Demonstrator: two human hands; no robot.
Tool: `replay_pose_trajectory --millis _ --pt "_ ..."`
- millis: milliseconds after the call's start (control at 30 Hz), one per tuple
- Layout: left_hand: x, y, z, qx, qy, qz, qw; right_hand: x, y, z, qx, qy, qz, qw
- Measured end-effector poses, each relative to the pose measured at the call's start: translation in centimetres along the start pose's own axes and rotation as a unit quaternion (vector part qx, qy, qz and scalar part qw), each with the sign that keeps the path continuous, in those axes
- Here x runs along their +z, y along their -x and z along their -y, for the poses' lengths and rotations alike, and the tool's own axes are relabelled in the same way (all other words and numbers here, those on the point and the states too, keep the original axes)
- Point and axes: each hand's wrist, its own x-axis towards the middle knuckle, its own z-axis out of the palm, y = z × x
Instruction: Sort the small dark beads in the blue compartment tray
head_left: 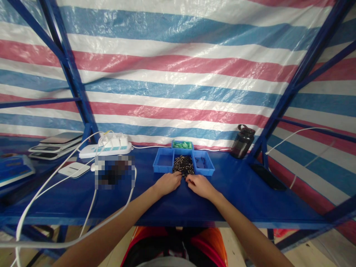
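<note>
A heap of small black parts with brassy glints point(183, 164) fills the middle spot between two blue bins. My left hand point(170, 182) rests at the heap's front left edge, its fingers bent and closed together. Opposite it, my right hand point(199, 184) pinches at the front right edge of the same heap. Whatever the fingertips hold is too small to make out. The left blue bin point(161, 170) shows a bare floor. A few dark pieces lie in the right blue bin point(207, 171). Behind the heap, a smaller blue bin point(182, 142) holds green pieces point(182, 145).
A black bottle point(243, 141) stands at the back right, near a dark phone-like slab point(267, 177). To the left are a power strip point(107, 149) with plugs, loose white cables point(91, 207), a white flat device point(74, 169) and stacked scales point(57, 142). Blue metal posts frame the table.
</note>
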Motion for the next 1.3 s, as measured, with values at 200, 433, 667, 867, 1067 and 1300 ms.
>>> replay_pose_trajectory --millis 200,433,667,867,1067,1300 --pt "-0.16 0.06 0.01 0.007 -0.003 0.009 1.000 0.09 -0.03 -0.02 0.000 0.001 0.001 1.000" --pt "-0.13 0.10 0.09 0.009 -0.005 0.012 1.000 0.16 -0.06 0.07 0.006 0.006 -0.001 1.000" --pt "-0.29 0.32 0.29 0.006 0.033 -0.002 0.999 -0.02 -0.02 0.18 0.013 0.004 0.004 1.000" --pt "-0.43 0.53 0.40 0.003 0.061 -0.014 0.998 -0.02 0.03 0.14 0.013 0.003 0.006 1.000" --pt "0.12 0.27 0.25 0.001 0.036 -0.025 0.999 0.20 -0.03 -0.15 0.004 -0.002 0.002 1.000" --pt "0.04 0.32 0.16 0.013 0.008 -0.031 0.999 0.08 0.00 -0.02 0.011 -0.002 0.005 1.000"
